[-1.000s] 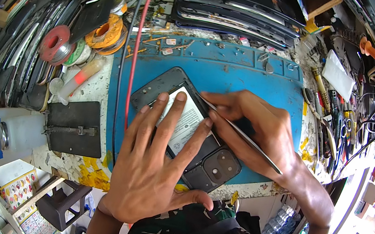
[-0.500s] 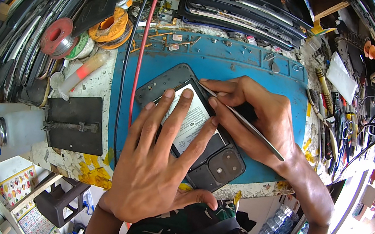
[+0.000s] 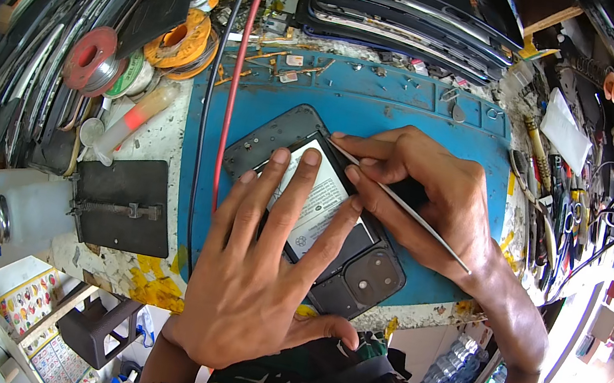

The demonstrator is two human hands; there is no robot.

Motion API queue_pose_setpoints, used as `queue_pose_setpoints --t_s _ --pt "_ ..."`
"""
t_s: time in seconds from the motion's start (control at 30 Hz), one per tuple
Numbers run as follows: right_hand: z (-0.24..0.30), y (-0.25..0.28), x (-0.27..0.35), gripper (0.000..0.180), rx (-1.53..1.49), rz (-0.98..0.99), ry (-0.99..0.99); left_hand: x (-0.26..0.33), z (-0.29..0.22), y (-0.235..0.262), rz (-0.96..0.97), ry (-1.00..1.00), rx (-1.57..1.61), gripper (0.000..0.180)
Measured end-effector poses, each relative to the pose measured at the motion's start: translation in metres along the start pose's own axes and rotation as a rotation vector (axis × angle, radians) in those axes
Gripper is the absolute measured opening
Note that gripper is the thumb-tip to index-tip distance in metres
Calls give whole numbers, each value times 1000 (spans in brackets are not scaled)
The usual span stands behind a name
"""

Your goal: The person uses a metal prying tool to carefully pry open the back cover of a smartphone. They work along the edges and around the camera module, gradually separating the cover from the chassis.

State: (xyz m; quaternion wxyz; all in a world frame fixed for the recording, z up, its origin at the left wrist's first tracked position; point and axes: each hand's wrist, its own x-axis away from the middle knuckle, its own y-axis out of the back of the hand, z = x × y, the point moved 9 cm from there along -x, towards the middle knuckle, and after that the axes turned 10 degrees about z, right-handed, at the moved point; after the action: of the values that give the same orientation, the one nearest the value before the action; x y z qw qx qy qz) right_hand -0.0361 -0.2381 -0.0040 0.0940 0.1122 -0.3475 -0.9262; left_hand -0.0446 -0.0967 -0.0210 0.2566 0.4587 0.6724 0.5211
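An opened black smartphone (image 3: 272, 133) lies tilted on a blue repair mat (image 3: 460, 148), its inside facing up. A white-labelled battery (image 3: 315, 203) sits in its middle, and the camera housing (image 3: 365, 280) is at the near right corner. My left hand (image 3: 251, 280) is spread flat over the phone, fingertips resting on the battery and frame. My right hand (image 3: 425, 191) pinches slim metal tweezers (image 3: 424, 221), whose tip meets the phone's frame beside the battery's upper edge. Part of the phone is hidden under my left fingers.
A black and a red cable (image 3: 237, 74) cross the mat's left side. Solder spools (image 3: 93, 61) and a black clamp plate (image 3: 122, 203) stand at left. Stacked laptops (image 3: 412, 22) lie at the back. Hand tools (image 3: 558, 197) crowd the right. Small screws (image 3: 356, 70) lie in the mat's far trays.
The view has shifted slightly. My left hand stays spread on the phone, and the tweezers in my right hand have turned a little at the frame's edge.
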Motion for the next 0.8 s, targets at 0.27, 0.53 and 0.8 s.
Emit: queue_pose_setpoints --t_s 0.27,0.53,0.8 --pt "2 0 -4 15 20 -11 33 1 0 -1 -6 -6 -12 113" --pt "0 -1 -6 13 -4 -6 -11 1 0 0 -16 -6 -16 112" --pt "1 -1 -8 15 0 -42 -22 1 1 -2 -21 -8 -32 113"
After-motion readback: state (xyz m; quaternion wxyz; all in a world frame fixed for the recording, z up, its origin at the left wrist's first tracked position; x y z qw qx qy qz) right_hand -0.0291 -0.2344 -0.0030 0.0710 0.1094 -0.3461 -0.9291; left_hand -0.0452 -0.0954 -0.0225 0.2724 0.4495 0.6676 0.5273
